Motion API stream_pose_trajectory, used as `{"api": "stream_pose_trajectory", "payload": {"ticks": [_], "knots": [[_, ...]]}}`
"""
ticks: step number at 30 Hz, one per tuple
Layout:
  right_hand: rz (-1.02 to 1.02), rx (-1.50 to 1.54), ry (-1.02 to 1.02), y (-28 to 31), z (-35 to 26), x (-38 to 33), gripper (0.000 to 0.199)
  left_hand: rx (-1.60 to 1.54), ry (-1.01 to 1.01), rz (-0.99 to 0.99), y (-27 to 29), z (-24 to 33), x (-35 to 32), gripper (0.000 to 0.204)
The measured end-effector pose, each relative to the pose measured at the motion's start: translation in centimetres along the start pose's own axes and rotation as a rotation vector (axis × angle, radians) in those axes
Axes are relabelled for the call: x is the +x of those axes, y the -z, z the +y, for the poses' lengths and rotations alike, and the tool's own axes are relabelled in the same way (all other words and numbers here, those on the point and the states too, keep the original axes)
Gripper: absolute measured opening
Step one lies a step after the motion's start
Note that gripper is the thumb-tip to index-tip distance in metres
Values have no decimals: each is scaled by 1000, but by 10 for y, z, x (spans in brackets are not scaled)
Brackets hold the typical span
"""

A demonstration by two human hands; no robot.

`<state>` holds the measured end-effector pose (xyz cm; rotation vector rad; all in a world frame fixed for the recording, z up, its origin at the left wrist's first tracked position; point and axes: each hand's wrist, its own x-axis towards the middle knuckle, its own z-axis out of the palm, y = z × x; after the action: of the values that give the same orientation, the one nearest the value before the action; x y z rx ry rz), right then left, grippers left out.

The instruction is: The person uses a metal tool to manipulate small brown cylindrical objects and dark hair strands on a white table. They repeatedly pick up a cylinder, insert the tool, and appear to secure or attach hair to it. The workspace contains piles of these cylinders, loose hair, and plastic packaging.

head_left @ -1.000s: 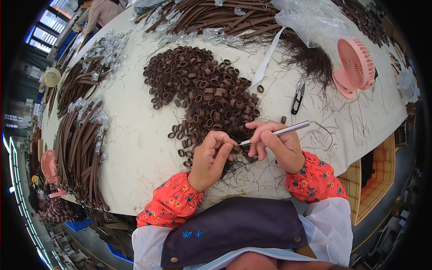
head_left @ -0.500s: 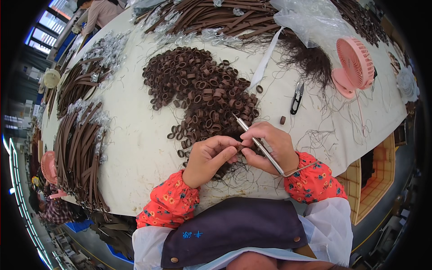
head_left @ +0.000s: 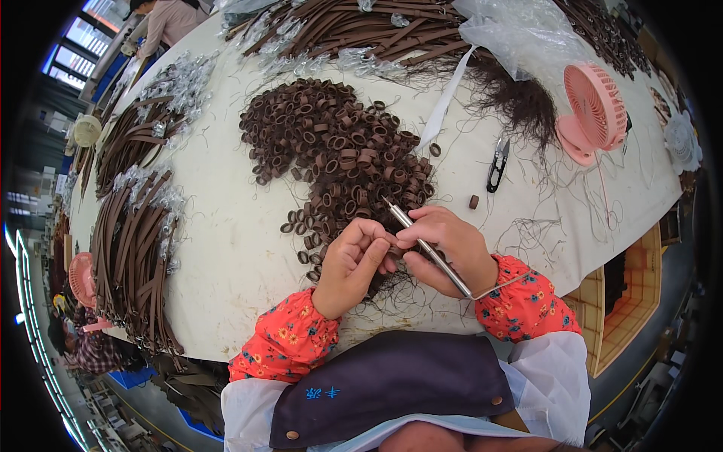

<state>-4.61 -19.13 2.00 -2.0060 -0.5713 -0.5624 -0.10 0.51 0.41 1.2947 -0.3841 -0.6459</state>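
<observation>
In the head view, the left hand pinches a small brown strap loop between thumb and fingers, just below the near edge of the loop pile; the fingertips hide most of it. The right hand grasps a slim, pen-shaped metal tool, its thin tip pointing up and left over the pile and a bent cord running from its rear end to the right sleeve. Whether the right fingertips also touch the pinched loop, I cannot tell. The loop pile spreads beyond both hands on the pale tabletop, with a single loop apart at its right. Farther out lie black-handled thread snips, near a pink fan. Brown straps with clear plastic wrapping lie along the left side.
</observation>
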Motion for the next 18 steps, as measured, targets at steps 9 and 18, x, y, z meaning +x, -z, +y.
{"api": "stream_pose_trajectory", "payload": {"ticks": [9, 18], "knots": [[39, 360, -431, 1, -8, -5, 33, 242, -66, 38, 1, 1, -2, 10], [18, -75, 48, -7, 4, -3, 38, 90, -40, 52, -7, -8, -3, 10]]}}
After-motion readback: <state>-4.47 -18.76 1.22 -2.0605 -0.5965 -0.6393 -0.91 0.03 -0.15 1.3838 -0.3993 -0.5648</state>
